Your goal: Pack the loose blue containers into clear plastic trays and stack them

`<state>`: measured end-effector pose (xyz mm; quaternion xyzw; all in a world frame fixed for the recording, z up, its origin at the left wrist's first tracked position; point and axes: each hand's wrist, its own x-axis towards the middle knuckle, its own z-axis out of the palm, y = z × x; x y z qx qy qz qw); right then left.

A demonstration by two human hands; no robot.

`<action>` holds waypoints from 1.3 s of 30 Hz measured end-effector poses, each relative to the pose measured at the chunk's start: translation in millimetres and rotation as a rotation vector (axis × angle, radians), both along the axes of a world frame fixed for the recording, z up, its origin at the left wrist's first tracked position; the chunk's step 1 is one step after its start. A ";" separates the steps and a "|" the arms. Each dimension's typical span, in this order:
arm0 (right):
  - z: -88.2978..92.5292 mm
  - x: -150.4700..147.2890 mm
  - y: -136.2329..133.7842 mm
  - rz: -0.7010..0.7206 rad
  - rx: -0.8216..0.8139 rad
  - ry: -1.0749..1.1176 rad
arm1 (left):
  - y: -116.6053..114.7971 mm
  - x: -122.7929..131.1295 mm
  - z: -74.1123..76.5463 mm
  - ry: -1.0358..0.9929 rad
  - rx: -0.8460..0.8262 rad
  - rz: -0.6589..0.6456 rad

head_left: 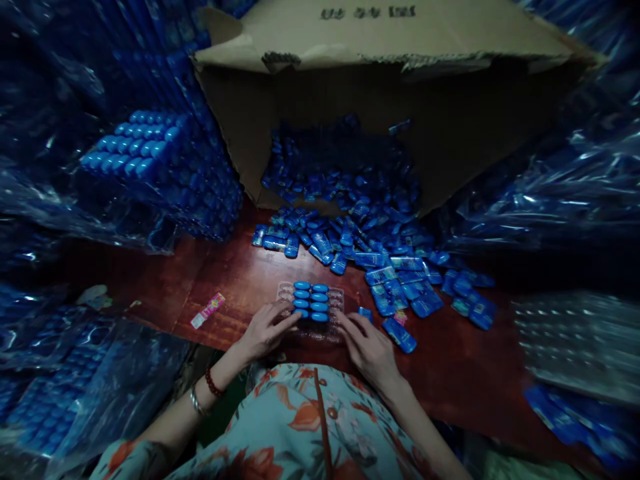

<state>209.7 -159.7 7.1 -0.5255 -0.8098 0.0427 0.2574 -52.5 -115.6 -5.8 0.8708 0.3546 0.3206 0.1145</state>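
Left hand: the left hand (267, 330) lies low on the counter (240, 267), fingers stretched out nearly straight. Its tips touch the near-left edge of the tray, and it closes on nothing that I can see.
Right hand: the right hand (367, 347) is spread flat, palm down, fingertips on the tray's near-right corner. It also grips nothing.
Tray: the clear blister tray (339, 293) sits at 12 o'clock, between the two hands and just ahead of them. It lies flat on the counter.
Blue pieces: two short columns of blue pieces (311, 301) fill pockets left of the tray's centre. The other pockets look bare.
Handling of the tray: it is probably thin, light and springy, and likely to bow or spill if lifted by one corner. It seems best held at two opposite rims, kept level.
Handling of the pieces: they look small, smooth, glossy and probably slippery. A fingertip pinch across the narrow sides would suit them.
Stray piece: one blue packet (400, 335) lies at 2 o'clock, just beside the right hand.
Pink wrapper: a pink wrapper (207, 310) lies at 10 o'clock, near the left hand.
Empty trays: a stack of clear trays (580, 340) sits at 3 o'clock, well apart.
Heap: loose blue packets (380, 267) lie at 1 o'clock, spread back toward the box.
Filled stacks: wrapped filled trays (135, 143) stand at 10 o'clock, further off.
Box: a cardboard box (380, 33) lies on its side at 12 o'clock, farthest off, its mouth facing the heap.
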 end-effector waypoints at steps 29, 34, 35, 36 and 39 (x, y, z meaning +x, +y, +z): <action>-12.0 -15.3 -4.2 0.229 -0.166 0.349 | 24.4 -31.4 -12.2 -0.394 -0.499 0.622; -1.8 -17.3 -1.4 0.217 -0.167 -0.009 | -26.8 -32.4 20.1 -0.368 -0.524 0.588; 2.3 -20.2 -1.5 0.208 -0.181 -0.073 | -32.6 -28.0 26.2 -0.330 -0.539 0.526; 6.5 -23.7 -1.6 0.197 -0.195 -0.131 | -36.4 -22.5 30.8 -0.290 -0.545 0.460; 17.0 -35.5 -1.3 0.166 -0.235 -0.259 | -38.1 -3.5 32.5 -0.205 -0.502 0.307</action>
